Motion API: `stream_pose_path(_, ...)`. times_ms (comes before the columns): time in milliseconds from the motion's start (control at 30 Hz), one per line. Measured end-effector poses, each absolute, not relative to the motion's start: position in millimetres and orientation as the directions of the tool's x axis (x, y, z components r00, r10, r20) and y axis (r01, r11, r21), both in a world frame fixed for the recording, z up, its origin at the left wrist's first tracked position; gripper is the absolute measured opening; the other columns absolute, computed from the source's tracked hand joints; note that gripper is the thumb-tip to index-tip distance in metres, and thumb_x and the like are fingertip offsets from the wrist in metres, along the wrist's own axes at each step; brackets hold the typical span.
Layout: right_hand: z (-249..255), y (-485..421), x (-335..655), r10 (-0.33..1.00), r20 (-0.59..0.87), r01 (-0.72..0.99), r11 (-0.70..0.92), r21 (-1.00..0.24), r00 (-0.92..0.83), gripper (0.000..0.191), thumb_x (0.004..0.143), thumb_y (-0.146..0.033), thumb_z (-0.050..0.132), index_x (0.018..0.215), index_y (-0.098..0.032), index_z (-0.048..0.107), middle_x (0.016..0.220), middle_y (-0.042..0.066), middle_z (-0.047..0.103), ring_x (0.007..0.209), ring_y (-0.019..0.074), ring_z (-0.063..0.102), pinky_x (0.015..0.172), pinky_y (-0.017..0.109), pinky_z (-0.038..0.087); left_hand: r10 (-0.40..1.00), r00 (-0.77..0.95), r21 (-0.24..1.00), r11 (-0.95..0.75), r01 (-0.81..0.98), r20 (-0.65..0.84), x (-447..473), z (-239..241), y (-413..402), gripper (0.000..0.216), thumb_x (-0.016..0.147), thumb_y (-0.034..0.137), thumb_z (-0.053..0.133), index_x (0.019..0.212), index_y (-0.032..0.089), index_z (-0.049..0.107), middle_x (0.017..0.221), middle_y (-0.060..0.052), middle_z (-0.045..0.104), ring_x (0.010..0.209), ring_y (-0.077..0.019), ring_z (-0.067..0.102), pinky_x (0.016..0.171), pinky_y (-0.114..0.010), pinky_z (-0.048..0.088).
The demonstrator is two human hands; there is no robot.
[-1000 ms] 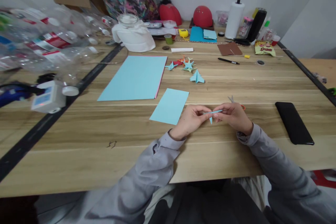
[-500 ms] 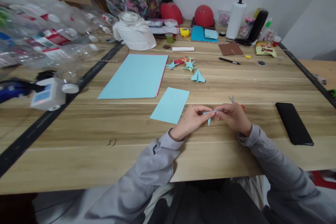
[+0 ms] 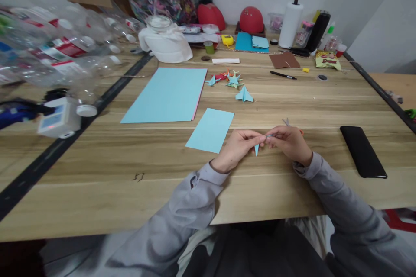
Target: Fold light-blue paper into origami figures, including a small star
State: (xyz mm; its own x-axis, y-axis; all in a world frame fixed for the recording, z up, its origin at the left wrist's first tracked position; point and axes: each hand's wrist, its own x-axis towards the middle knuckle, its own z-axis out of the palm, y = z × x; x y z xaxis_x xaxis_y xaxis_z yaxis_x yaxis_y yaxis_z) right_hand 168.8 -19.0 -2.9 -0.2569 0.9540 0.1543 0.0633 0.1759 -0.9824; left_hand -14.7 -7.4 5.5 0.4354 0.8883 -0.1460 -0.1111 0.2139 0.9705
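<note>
A small piece of folded light-blue paper (image 3: 256, 149) is pinched between my two hands, with one narrow point hanging down. My left hand (image 3: 238, 145) closes thumb and fingers on its left part. From the other side my right hand (image 3: 289, 142) pinches the paper's right end, fingertips nearly meeting the left ones. Most of the folded paper is covered by the fingers. Just behind my right hand lie scissors (image 3: 286, 122), their orange handle partly hidden. A light-blue paper sheet (image 3: 211, 130) lies flat beside my left hand.
A stack of large blue sheets (image 3: 165, 95) lies to the left. Several folded paper figures (image 3: 233, 79) and a blue paper plane (image 3: 244, 94) sit farther back. A black phone (image 3: 363, 151) rests at right, a pen (image 3: 282, 75) behind. Plastic bottles (image 3: 68, 47) crowd the left side.
My fingertips have shifted slightly on the folded paper, and less of its upper edge shows. The right hand covers more of the scissors' handle.
</note>
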Motion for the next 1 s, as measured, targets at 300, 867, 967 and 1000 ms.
stream_pose_path(300, 1.6, -20.3, 168.2, 0.966, 0.073, 0.044, 0.087, -0.995, -0.248, 0.035, 0.073, -0.048, 0.079, 0.082, -0.015, 0.070, 0.065, 0.003, 0.072, 0.055, 0.0117, 0.067, 0.057, 0.026, 0.059, 0.898, 0.403, 0.952, 0.259, -0.165, -0.175, -11.3, 3.7, -7.8, 0.033, 0.058, 0.043, 0.087, 0.068, 0.013, 0.076, 0.064, -0.005, 0.069, 0.055, -0.0101, 0.055, 0.049, -0.022, 0.041)
stream_pose_path(867, -4.4, -19.6, 170.1, 0.957, 0.096, 0.059, 0.116, -0.992, -0.272, 0.035, 0.078, -0.049, 0.074, 0.087, -0.016, 0.071, 0.070, 0.004, 0.073, 0.059, 0.0129, 0.068, 0.058, 0.026, 0.058, 0.909, 0.386, 0.957, 0.238, -0.164, -0.160, -11.1, 4.7, -8.5, 0.034, 0.056, 0.042, 0.088, 0.066, 0.013, 0.075, 0.059, -0.003, 0.067, 0.050, -0.0089, 0.053, 0.046, -0.022, 0.039)
stream_pose_path(967, -4.7, -19.1, 169.9, 0.957, 0.108, 0.079, 0.133, -0.988, -0.270, 0.036, 0.079, -0.051, 0.073, 0.086, -0.017, 0.071, 0.069, 0.004, 0.073, 0.059, 0.0133, 0.069, 0.058, 0.027, 0.058, 0.906, 0.387, 0.957, 0.245, -0.154, -0.170, -11.4, 5.4, -8.8, 0.034, 0.057, 0.043, 0.087, 0.067, 0.014, 0.074, 0.059, -0.003, 0.067, 0.049, -0.0088, 0.052, 0.045, -0.022, 0.039)
stream_pose_path(1000, -4.7, -19.1, 169.8, 0.956, 0.114, 0.082, 0.140, -0.987, -0.270, 0.036, 0.079, -0.052, 0.073, 0.086, -0.017, 0.071, 0.069, 0.004, 0.073, 0.059, 0.0134, 0.069, 0.059, 0.027, 0.058, 0.905, 0.389, 0.957, 0.246, -0.152, -0.171, -11.4, 5.6, -8.8, 0.034, 0.057, 0.044, 0.087, 0.067, 0.014, 0.074, 0.058, -0.003, 0.066, 0.048, -0.0087, 0.052, 0.044, -0.022, 0.039)
